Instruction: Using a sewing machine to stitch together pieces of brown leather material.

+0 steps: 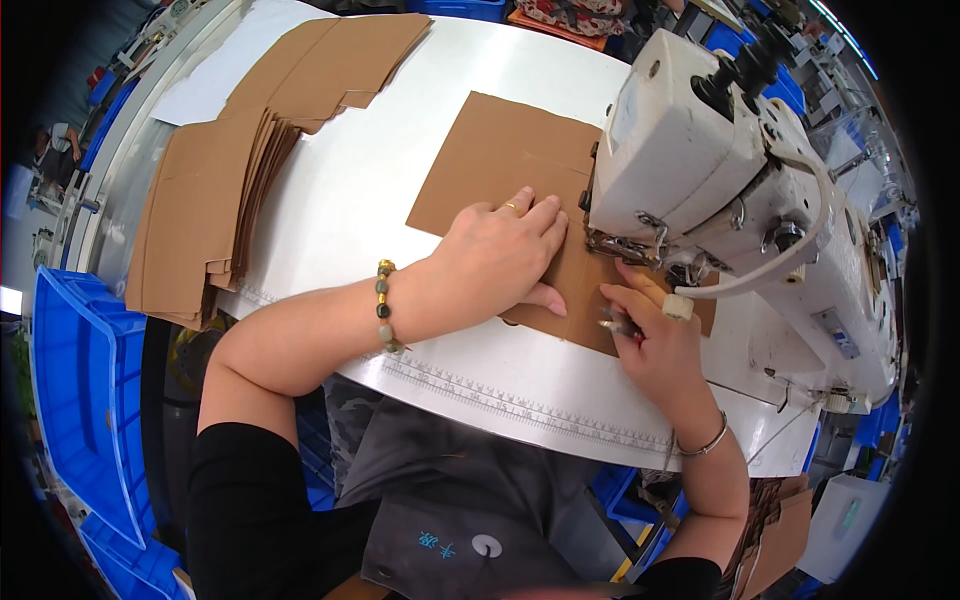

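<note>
"First entry?"
"Brown sheet (500, 160), one: flat on the white table (350, 200), right part beneath the sewing machine (690, 130)."
"Second?"
"Left hand (495, 255): laid on the sheet, thumb apart from the fingers, clamped on nothing."
"Third?"
"Right hand (655, 335): forefinger on the sheet just beside the machine's head, other fingers closed around a small tool (622, 324), kind unclear from here."
"Handling notes?"
"Light, even pressure, sheet level; both hands guiding together, no tugging. Fingertips clear of the needle, which I can't make out. Tool tip off the sheet."
"Remainder?"
"Brown pile (190, 210), table's left side."
</note>
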`<move>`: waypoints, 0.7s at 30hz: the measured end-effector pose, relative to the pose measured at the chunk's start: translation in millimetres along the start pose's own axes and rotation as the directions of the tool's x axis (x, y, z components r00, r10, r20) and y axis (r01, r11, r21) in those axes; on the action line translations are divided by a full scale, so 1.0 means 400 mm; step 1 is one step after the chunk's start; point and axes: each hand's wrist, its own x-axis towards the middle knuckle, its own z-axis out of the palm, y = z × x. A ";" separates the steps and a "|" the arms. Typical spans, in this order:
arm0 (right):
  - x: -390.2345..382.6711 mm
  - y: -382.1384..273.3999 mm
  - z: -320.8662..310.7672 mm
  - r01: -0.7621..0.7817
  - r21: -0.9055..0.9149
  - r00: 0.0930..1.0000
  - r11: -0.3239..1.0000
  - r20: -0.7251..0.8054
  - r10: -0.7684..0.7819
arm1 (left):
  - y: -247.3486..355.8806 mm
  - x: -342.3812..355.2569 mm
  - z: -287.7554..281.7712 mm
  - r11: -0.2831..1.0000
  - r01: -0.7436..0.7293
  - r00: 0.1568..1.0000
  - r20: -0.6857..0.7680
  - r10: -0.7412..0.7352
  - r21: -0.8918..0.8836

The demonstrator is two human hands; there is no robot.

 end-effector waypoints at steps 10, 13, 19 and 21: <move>0.020 0.023 -0.023 0.081 0.475 0.988 0.876 -0.153 -0.009 | -0.006 0.005 -0.010 0.998 0.023 1.000 -0.002 -0.024 -0.058; 0.026 0.027 -0.049 0.040 0.080 0.999 0.996 -0.009 -0.039 | 0.001 0.004 -0.015 0.999 0.033 0.999 -0.008 -0.033 -0.023; 0.028 0.009 -0.065 -0.037 -0.090 0.997 0.995 0.070 0.043 | 0.038 -0.065 -0.060 0.999 0.045 0.997 0.069 -0.045 0.008; 0.025 -0.006 -0.076 -0.056 -0.005 0.993 0.998 0.104 0.056 | 0.074 -0.104 -0.094 0.997 0.059 0.989 0.137 -0.052 -0.043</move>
